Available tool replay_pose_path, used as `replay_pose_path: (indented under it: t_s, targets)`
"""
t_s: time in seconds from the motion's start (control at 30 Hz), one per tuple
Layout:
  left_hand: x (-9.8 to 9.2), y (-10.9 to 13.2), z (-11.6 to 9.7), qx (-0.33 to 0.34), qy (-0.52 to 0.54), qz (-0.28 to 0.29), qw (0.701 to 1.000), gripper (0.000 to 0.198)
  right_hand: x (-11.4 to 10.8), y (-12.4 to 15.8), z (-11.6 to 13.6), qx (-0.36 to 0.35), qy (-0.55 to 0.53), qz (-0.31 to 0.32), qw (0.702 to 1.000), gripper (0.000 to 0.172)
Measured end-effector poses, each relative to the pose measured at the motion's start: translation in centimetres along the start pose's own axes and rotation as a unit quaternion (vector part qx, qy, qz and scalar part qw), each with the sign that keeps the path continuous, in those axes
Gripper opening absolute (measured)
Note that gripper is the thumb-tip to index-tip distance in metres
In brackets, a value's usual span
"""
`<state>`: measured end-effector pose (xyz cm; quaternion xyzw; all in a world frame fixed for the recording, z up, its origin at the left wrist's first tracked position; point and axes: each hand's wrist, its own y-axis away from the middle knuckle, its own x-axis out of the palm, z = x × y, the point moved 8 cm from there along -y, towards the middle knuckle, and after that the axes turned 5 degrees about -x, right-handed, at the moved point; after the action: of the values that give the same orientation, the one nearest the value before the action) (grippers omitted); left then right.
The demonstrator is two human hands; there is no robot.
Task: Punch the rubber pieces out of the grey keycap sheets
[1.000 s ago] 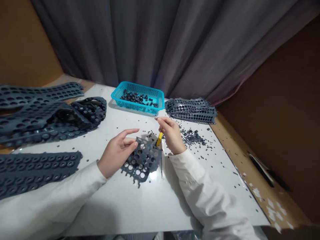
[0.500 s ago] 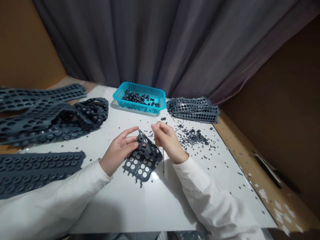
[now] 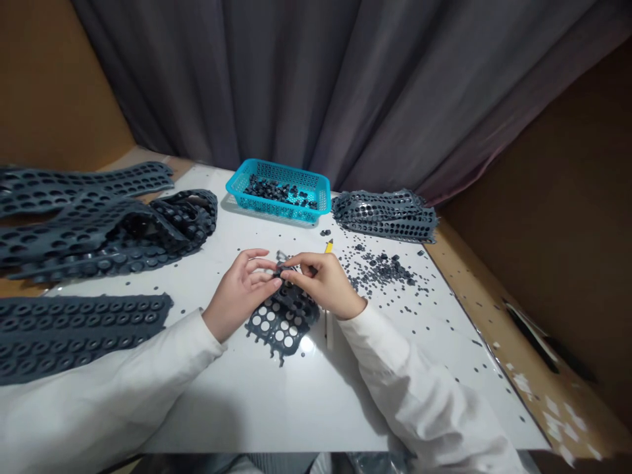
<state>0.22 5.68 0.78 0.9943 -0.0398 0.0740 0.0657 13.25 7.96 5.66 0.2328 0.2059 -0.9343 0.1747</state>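
A small dark grey rubber sheet point(image 3: 273, 334) with rows of round holes stands folded over on the white table, its far part lifted. My left hand point(image 3: 243, 288) is closed on the raised edge, thumb against fingers. From the other side my right hand point(image 3: 330, 282) pinches at the same raised part, its fingertips close to those of the left. Whether a small rubber piece is between the right fingertips is hidden. A yellow-ended pen-like tool point(image 3: 329, 246) lies partly under my right hand.
A blue basket point(image 3: 279, 209) with small dark rubber pieces stands at the back. To its right lies a perforated rubber sheet point(image 3: 388, 216), with scattered rubber bits point(image 3: 390, 268) before it. Larger rubber sheets point(image 3: 79, 224) and a ring-studded strip point(image 3: 83, 332) fill the left side.
My right hand has moved left from beside the sheet onto its raised part, meeting my left hand. The yellow end of the tool has come into sight.
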Motion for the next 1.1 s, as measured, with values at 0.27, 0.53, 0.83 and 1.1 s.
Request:
replay_pose_path:
  t_s: [0.27,0.53,0.83,1.1]
  targets:
    - [1.2,0.3,-0.9,0.057,-0.173,0.055,0.982,0.025,0.7,0.1,-1.7,0.069,-0.111,-0.030,0.991,0.021]
    - [1.7,1.4,-3.1,0.145,-0.274,0.030,0.950,0.025,-1.5,0.3,-4.8,0.165,-0.230,-0.182,0.942,0.027]
    - [1.4,1.7,-2.1,0.099,-0.220,0.059,0.969,0.027,-5.3,-0.3,-3.5,0.164,-0.379,-0.181,0.892,0.011]
    - [1.3,0.9,-0.3,0.024,-0.105,0.067,0.992,0.018,0.3,0.3,-2.1,0.277,-0.612,-0.007,0.741,0.016]
